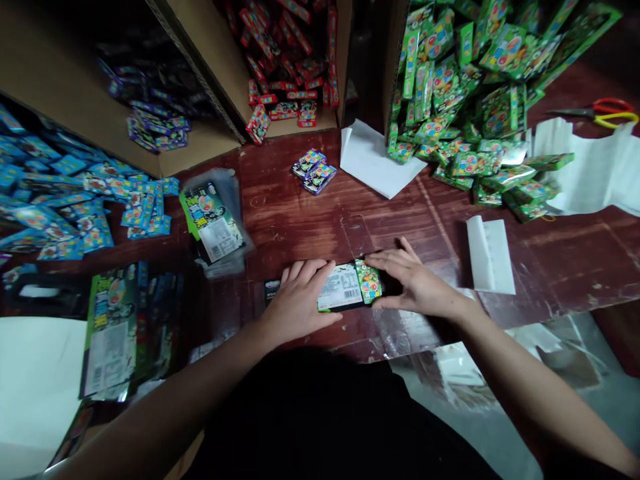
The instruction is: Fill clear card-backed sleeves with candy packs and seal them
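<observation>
A long printed package (340,288) with a white label and barcode lies flat near the table's front edge. My left hand (300,300) lies across its left part, thumb on the near edge and fingers on the far edge. At the package's right end is a small green candy-style box (369,283). My right hand (413,283) holds that box's right end between thumb and fingers. Whether the box is inside the package or on it, I cannot tell. Beyond my hands, a few small purple boxes (315,171) sit together on the table.
Cardboard cartons hold purple boxes (157,127) and red boxes (290,67). Green boxes (465,107) spill from another at right; blue boxes (75,200) pile at left. Printed sleeves (213,223), filled packages (115,327), white paper (377,160) and scissors (600,113) lie around.
</observation>
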The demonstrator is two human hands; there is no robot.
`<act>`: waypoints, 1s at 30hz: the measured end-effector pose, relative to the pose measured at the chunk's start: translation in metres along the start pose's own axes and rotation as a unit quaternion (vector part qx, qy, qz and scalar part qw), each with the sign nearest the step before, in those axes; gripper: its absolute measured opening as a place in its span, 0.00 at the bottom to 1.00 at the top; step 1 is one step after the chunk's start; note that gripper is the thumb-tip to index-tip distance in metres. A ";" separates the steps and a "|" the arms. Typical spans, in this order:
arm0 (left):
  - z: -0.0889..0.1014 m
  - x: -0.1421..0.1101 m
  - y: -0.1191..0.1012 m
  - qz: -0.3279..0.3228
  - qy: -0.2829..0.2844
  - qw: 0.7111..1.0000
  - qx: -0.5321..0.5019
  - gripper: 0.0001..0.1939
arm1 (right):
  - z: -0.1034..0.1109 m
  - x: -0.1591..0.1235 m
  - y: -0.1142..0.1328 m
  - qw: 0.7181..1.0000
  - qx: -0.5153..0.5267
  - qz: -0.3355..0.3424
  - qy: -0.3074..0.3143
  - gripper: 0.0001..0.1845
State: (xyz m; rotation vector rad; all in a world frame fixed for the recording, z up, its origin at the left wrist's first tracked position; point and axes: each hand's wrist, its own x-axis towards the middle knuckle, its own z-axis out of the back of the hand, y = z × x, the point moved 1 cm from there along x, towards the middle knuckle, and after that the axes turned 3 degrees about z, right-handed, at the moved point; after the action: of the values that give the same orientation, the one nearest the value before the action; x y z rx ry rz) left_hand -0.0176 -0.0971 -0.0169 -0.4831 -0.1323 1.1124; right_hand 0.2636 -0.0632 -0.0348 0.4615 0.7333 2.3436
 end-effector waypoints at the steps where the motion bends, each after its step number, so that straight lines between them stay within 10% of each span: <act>1: 0.000 0.000 -0.002 0.013 -0.004 1.000 0.002 0.49 | -0.003 0.004 0.002 1.000 -0.004 0.007 -0.008 0.43; 10: -0.005 -0.005 -0.006 0.017 -0.015 1.000 0.011 0.47 | 0.000 0.018 0.002 0.997 -0.022 0.048 0.061 0.54; 13: -0.001 -0.004 -0.007 0.056 -0.052 0.997 -0.007 0.47 | 0.001 0.019 0.005 1.000 -0.019 0.001 -0.004 0.58; 21: 0.005 0.011 -0.026 0.160 -0.149 0.942 -0.253 0.49 | -0.026 0.036 0.033 0.909 0.322 -0.150 -0.219 0.26; 30: 0.003 0.003 0.012 0.119 -0.033 0.872 -0.473 0.23 | -0.035 0.040 0.034 0.912 0.341 -0.174 -0.147 0.15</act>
State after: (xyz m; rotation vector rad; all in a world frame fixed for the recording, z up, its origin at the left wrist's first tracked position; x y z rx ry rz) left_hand -0.0273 -0.0890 -0.0201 -1.3672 -0.7159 1.2621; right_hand 0.2009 -0.0727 -0.0363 0.8744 1.3539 1.5918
